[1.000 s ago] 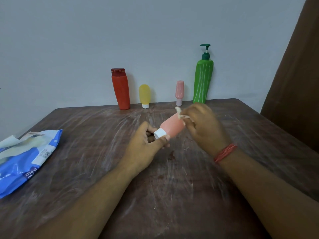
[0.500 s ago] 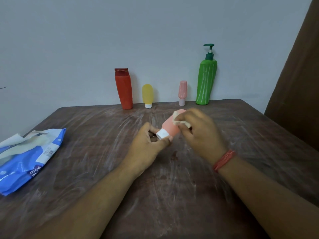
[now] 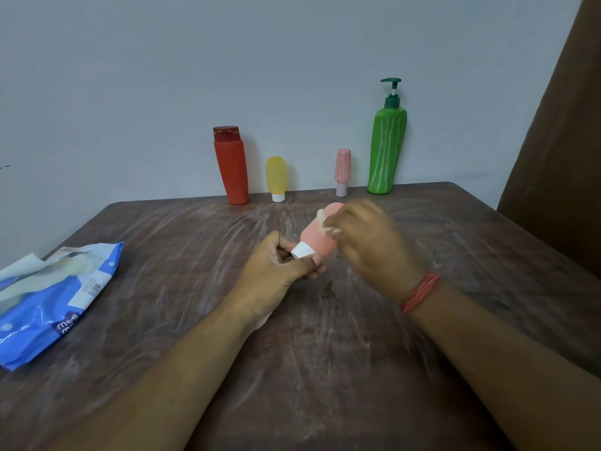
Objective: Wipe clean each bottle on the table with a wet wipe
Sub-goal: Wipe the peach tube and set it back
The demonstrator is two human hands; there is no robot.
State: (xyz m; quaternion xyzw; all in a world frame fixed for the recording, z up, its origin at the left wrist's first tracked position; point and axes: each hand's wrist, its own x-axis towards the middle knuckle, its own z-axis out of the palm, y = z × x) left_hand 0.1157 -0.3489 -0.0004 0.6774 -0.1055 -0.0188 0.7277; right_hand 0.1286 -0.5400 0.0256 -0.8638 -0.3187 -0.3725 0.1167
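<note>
My left hand (image 3: 276, 265) pinches the white cap of a small salmon-pink bottle (image 3: 317, 237), held tilted above the middle of the table with its base pointing away. My right hand (image 3: 370, 245), motion-blurred, grips a crumpled wet wipe (image 3: 325, 222) against the bottle's upper side. Along the wall at the back stand a red bottle (image 3: 231, 166), a small yellow bottle (image 3: 276, 177), a slim pink bottle (image 3: 342, 170) and a tall green pump bottle (image 3: 387, 148).
A blue wet-wipe pack (image 3: 48, 301) lies open at the table's left edge, a wipe sticking out of it. The brown wooden table (image 3: 325, 353) is streaked with white smears. A dark brown panel (image 3: 559, 141) stands at the right.
My right hand has slid the wipe along the pink bottle, down toward the cap and back up toward the base. My left hand keeps hold of the cap.
</note>
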